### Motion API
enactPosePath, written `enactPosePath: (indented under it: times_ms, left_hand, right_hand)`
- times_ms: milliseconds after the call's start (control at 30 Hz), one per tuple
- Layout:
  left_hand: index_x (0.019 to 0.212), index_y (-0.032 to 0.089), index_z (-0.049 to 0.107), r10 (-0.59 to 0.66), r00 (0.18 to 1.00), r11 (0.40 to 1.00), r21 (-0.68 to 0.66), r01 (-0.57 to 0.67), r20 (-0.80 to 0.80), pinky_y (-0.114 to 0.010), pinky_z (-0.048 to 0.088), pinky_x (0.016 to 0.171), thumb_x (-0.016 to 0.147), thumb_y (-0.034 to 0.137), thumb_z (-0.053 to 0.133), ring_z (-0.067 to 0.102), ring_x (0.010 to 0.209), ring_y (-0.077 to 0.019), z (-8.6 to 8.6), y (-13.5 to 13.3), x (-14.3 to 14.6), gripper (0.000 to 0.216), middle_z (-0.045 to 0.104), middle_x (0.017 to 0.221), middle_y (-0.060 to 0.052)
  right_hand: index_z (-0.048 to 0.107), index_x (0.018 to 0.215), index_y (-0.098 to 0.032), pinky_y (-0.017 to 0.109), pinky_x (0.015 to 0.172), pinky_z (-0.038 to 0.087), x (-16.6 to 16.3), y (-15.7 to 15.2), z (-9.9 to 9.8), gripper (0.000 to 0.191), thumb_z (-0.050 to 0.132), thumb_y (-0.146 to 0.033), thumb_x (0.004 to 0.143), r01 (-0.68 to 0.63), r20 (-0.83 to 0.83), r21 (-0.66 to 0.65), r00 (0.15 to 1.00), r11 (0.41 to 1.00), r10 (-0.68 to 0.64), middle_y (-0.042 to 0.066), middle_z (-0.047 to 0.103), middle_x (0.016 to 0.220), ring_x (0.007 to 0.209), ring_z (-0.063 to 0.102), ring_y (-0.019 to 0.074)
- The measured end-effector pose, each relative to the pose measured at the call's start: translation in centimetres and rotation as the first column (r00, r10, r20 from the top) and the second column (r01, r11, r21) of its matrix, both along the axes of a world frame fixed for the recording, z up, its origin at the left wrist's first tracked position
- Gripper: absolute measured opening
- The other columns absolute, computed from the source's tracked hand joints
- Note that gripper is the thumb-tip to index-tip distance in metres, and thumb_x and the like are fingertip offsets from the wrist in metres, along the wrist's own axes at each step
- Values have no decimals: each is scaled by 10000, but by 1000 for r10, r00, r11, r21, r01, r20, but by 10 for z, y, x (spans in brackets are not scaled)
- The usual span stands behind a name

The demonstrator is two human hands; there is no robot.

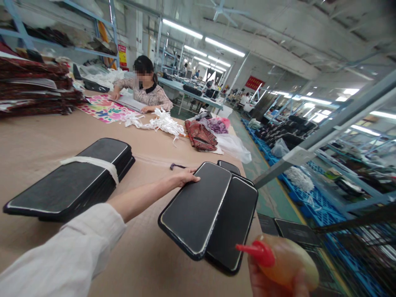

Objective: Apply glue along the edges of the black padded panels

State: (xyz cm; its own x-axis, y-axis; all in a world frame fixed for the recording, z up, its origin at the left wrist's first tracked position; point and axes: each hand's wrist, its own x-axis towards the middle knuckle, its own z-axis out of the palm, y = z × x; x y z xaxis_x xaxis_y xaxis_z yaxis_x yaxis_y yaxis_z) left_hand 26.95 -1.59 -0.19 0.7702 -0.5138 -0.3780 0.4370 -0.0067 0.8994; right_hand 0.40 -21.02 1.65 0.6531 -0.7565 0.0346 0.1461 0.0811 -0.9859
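Note:
My left hand [183,177] reaches across the brown table [148,255] and grips the far corner of a flat black panel with a pale edge [195,210]. That panel lies fanned over two more black panels [233,225] near the table's right edge. At the bottom right, my right hand [272,284] is wrapped round a yellowish squeeze bottle with a red nozzle [284,258]; the nozzle points left, over the lower black panel.
A tied stack of black panels [74,181] lies to the left. Folded dark fabric [34,88] is piled far left. A person [145,88] works at the far end beside white strips [161,121] and a red-patterned piece [201,136]. More black panels [291,231] lie below the table edge.

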Motion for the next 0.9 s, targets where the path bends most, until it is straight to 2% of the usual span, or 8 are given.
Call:
enactPosePath:
  times_ms: [100, 200, 333, 467, 667, 733, 800, 900]
  left_hand:
    - [1127, 148, 547, -17, 1000, 1000, 1, 17, 12, -354, 542, 723, 885, 291, 553, 626, 840, -168, -5, 0, -9, 281, 616, 1044, -62]
    - [1124, 147, 546, -53, 999, 998, 19, 53, -3, -334, 544, 690, 889, 291, 547, 628, 787, -153, -7, -3, -18, 276, 625, 997, -53]
    - [1165, 154, 517, -95, 995, 994, 44, 96, -31, -316, 544, 653, 898, 289, 532, 623, 746, -142, -4, -8, -24, 300, 620, 981, -50]
    - [1171, 155, 509, -123, 992, 992, 37, 124, -21, -306, 541, 633, 898, 286, 529, 624, 720, -137, 4, -8, -28, 304, 625, 964, -47]
    - [1171, 154, 510, -139, 989, 990, 4, 139, 43, -285, 525, 600, 857, 221, 569, 621, 626, -121, 7, -8, -32, 327, 652, 889, -28]
    - [1175, 156, 512, -142, 988, 990, -14, 143, 57, -280, 522, 602, 828, 204, 588, 628, 617, -123, 8, -9, -31, 358, 665, 886, -28]
    - [1189, 161, 507, -137, 988, 990, -32, 139, 69, -275, 518, 601, 792, 182, 603, 634, 607, -127, 9, -10, -31, 410, 677, 889, -28]
    - [1218, 174, 494, -123, 989, 990, -54, 128, 84, -269, 512, 600, 728, 147, 615, 646, 629, -141, 12, -8, -29, 506, 689, 914, -33]
  right_hand:
    - [545, 1195, -219, 541, 800, 537, 19, -7, 12, 626, 574, -624, 719, -29, 45, 54, 999, 998, 27, 140, 610, 1158, 1046, 596, 340]
    - [543, 1181, -192, 501, 848, 519, 37, -5, 22, 618, 656, -547, 688, -64, 127, 115, 991, 991, 49, 123, 607, 1169, 1052, 593, 311]
    - [577, 1086, -147, 488, 911, 476, 53, 1, 21, 552, 763, -395, 630, -1, 206, 119, 978, 993, -23, 87, 628, 1072, 975, 612, 255]
    - [592, 1022, -140, 482, 897, 482, 63, -1, 11, 501, 791, -343, 609, 73, 223, 123, 970, 990, -99, 64, 616, 1021, 919, 606, 213]
    - [571, 1068, -163, 336, 862, 508, 69, -13, 3, 510, 770, -358, 642, 106, 245, 99, 961, 989, -128, 41, 596, 1078, 951, 592, 166]
    - [569, 1068, -169, 281, 828, 513, 64, -11, -5, 513, 770, -368, 640, 108, 227, 85, 966, 990, -125, 24, 608, 1047, 921, 599, 147]
    - [581, 1039, -156, 241, 728, 536, 54, -3, -20, 536, 790, -383, 600, 103, 187, 66, 976, 992, -114, 19, 637, 956, 824, 620, 144]
    - [605, 963, -121, 184, 521, 514, 32, 17, -45, 613, 857, -350, 454, 112, 102, 28, 988, 993, -115, 0, 651, 723, 598, 608, 136]
